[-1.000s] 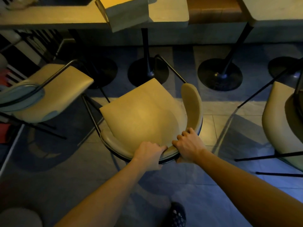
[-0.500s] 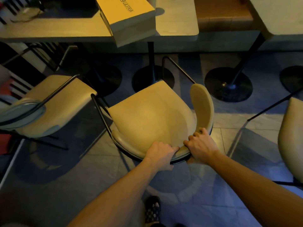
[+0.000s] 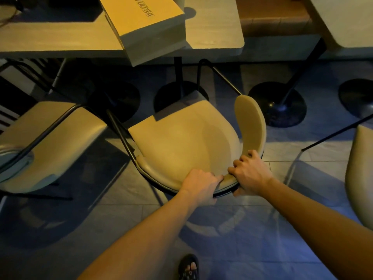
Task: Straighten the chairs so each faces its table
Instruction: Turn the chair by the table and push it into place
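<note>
A beige padded chair with a curved backrest and thin black legs stands in the middle, its seat front near the black pedestal of the pale table. My left hand grips the rear rim of the backrest. Beside it, my right hand holds the same rim where it curves up to the right. The seat points up and slightly left toward the table.
A second beige chair stands at the left, a third at the right edge. A yellow box overhangs the table edge. Round black table bases sit on the tiled floor. My foot shows below.
The chair in my hands has slid forward toward the table and turned a little. I have stepped closer, so the table and box appear larger.
</note>
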`<state>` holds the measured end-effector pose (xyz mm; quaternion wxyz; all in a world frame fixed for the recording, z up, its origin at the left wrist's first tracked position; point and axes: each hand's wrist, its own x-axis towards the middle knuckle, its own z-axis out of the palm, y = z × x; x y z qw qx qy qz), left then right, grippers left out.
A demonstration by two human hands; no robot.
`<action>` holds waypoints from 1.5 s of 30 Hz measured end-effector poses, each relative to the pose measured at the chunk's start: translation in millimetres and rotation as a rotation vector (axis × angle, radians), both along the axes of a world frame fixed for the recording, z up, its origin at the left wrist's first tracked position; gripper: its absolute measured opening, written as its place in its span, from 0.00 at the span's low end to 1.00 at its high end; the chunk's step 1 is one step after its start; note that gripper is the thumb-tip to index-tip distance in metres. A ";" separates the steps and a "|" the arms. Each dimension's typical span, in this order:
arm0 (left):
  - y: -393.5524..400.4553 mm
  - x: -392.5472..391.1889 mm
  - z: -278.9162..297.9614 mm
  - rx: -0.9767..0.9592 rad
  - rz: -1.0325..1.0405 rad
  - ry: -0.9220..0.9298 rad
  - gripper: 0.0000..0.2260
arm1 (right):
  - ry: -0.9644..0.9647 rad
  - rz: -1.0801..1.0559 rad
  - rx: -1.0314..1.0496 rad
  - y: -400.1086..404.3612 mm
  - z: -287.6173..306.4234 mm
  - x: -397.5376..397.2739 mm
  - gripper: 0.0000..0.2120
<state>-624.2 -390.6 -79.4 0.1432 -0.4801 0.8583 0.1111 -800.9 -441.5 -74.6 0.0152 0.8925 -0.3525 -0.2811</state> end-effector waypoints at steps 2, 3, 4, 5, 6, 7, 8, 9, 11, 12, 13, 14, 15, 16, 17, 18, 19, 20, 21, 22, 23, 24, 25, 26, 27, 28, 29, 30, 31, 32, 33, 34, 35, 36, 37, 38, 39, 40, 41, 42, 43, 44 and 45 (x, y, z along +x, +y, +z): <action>0.5 -0.4 -3.3 0.002 0.004 0.003 0.24 | -0.012 -0.002 -0.009 0.8 -0.1 -1.7 0.27; 1.0 -0.9 -4.8 0.004 0.013 0.005 0.24 | -0.014 -0.004 -0.011 1.5 -0.1 -2.0 0.27; 1.7 -1.3 -5.6 0.006 0.029 0.014 0.25 | -0.020 -0.007 -0.015 2.1 -0.8 -2.0 0.27; 2.5 -1.3 -6.0 0.006 0.050 0.028 0.27 | -0.031 -0.016 -0.019 2.6 -1.2 -2.1 0.29; 3.2 -0.9 -6.2 0.003 0.073 0.036 0.32 | -0.051 -0.033 -0.021 3.0 -0.9 -2.0 0.31; 4.2 -0.6 -4.8 -0.008 0.089 0.029 0.38 | -0.078 -0.058 -0.025 3.6 0.9 -2.4 0.36; 4.6 -0.3 -1.4 -0.036 0.093 0.007 0.45 | -0.100 -0.081 -0.035 3.7 4.3 -3.8 0.43; 4.5 0.3 3.9 -0.075 0.092 -0.019 0.50 | -0.116 -0.097 -0.051 4.2 10.0 -6.0 0.50; 1.9 -0.4 16.6 -0.148 0.094 -0.024 0.54 | -0.147 -0.112 -0.080 5.4 24.5 -14.3 0.57; -0.2 -2.6 24.8 -0.176 0.103 0.002 0.55 | -0.160 -0.120 -0.090 6.0 32.5 -20.5 0.59; -2.2 -6.6 34.5 -0.200 0.109 0.029 0.55 | -0.171 -0.126 -0.104 6.4 41.5 -28.0 0.60; -4.3 -12.2 45.2 -0.224 0.111 0.047 0.55 | -0.182 -0.131 -0.122 6.6 50.8 -37.0 0.60; -6.4 -19.3 56.0 -0.247 0.110 0.059 0.54 | -0.199 -0.140 -0.139 6.7 61.3 -47.2 0.61; -8.4 -28.0 67.8 -0.274 0.105 0.073 0.54 | -0.218 -0.156 -0.150 6.8 71.1 -58.9 0.61; -10.1 -38.5 80.6 -0.300 0.097 0.085 0.54 | -0.240 -0.175 -0.160 7.1 81.7 -71.8 0.61; -12.1 -51.4 94.0 -0.328 0.085 0.090 0.54 | -0.260 -0.193 -0.174 7.6 92.4 -86.1 0.61; -14.3 -66.1 107.6 -0.355 0.071 0.081 0.53 | -0.275 -0.207 -0.189 8.6 103.4 -101.6 0.61; -15.6 -82.8 121.1 -0.380 0.057 0.069 0.53 | -0.282 -0.217 -0.205 10.2 114.0 -118.4 0.61; -16.2 -101.1 133.9 -0.404 0.047 0.064 0.54 | -0.287 -0.225 -0.225 11.9 124.4 -136.5 0.60; -16.6 -121.5 145.9 -0.424 0.040 0.070 0.54 | -0.293 -0.230 -0.243 13.7 134.1 -156.2 0.60; -15.7 -143.6 156.9 -0.439 0.028 0.081 0.54 | -0.305 -0.238 -0.257 17.4 143.9 -177.1 0.60; -14.4 -168.0 166.6 -0.449 0.012 0.093 0.54 | -0.316 -0.252 -0.268 22.6 152.9 -199.4 0.60; -12.3 -193.3 174.8 -0.456 -0.001 0.101 0.54 | -0.329 -0.268 -0.278 28.6 162.0 -222.3 0.59; -9.4 -219.1 182.9 -0.463 -0.007 0.109 0.54 | -0.340 -0.287 -0.287 35.2 170.6 -245.5 0.60; -6.0 -245.1 190.4 -0.466 -0.007 0.118 0.55 | -0.353 -0.308 -0.293 42.3 178.7 -269.1 0.59; -2.7 -270.1 196.5 -0.465 -0.008 0.128 0.54 | -0.364 -0.329 -0.299 48.9 184.6 -292.2 0.59; 0.6 -295.2 201.2 -0.460 -0.018 0.140 0.54 | -0.371 -0.350 -0.305 56.0 189.2 -316.4 0.59; 4.1 -321.0 205.0 -0.455 -0.038 0.155 0.54 | -0.372 -0.373 -0.310 64.0 193.5 -341.3 0.59; 7.9 -345.9 207.4 -0.449 -0.064 0.166 0.54 | -0.369 -0.400 -0.313 72.7 196.8 -365.7 0.59; 11.8 -370.3 208.5 -0.444 -0.093 0.174 0.53 | -0.363 -0.430 -0.316 80.9 197.9 -389.8 0.59; 15.3 -394.3 208.1 -0.439 -0.122 0.182 0.53 | -0.361 -0.468 -0.320 89.6 198.2 -413.8 0.59; 18.3 -417.8 206.8 -0.434 -0.150 0.193 0.53 | -0.366 -0.509 -0.324 98.3 197.7 -436.9 0.59; 21.3 -440.0 204.0 -0.425 -0.179 0.203 0.53 | -0.371 -0.551 -0.326 107.3 195.7 -458.7 0.59; 24.1 -461.5 200.0 -0.411 -0.210 0.208 0.53 | -0.378 -0.592 -0.327 116.5 192.3 -479.6 0.59; 27.2 -482.3 194.8 -0.394 -0.243 0.205 0.53 | -0.385 -0.633 -0.323 125.8 186.8 -499.5 0.59; 30.5 -501.8 188.9 -0.375 -0.276 0.194 0.53 | -0.390 -0.673 -0.313 135.3 179.8 -517.9 0.59; 34.3 -520.5 181.6 -0.351 -0.308 0.174 0.53 | -0.387 -0.712 -0.297 145.7 171.6 -534.8 0.58; 38.5 -538.2 173.3 -0.329 -0.334 0.152 0.53 | -0.377 -0.745 -0.283 156.4 162.0 -551.1 0.57; 42.3 -555.1 163.9 -0.309 -0.358 0.132 0.53 | -0.369 -0.772 -0.278 166.8 151.6 -566.5 0.57; 46.5 -570.1 153.3 -0.282 -0.382 0.115 0.53 | -0.360 -0.799 -0.273 177.4 140.3 -580.9 0.56; 51.3 -583.7 141.9 -0.245 -0.407 0.105 0.53 | -0.352 -0.825 -0.262 188.2 129.8 -594.1 0.56; 56.1 -595.9 128.6 -0.203 -0.431 0.096 0.53 | -0.344 -0.847 -0.251 198.4 119.0 -606.1 0.55; 60.5 -606.8 114.4 -0.167 -0.450 0.087 0.53 | -0.335 -0.869 -0.242 208.0 106.9 -617.2 0.55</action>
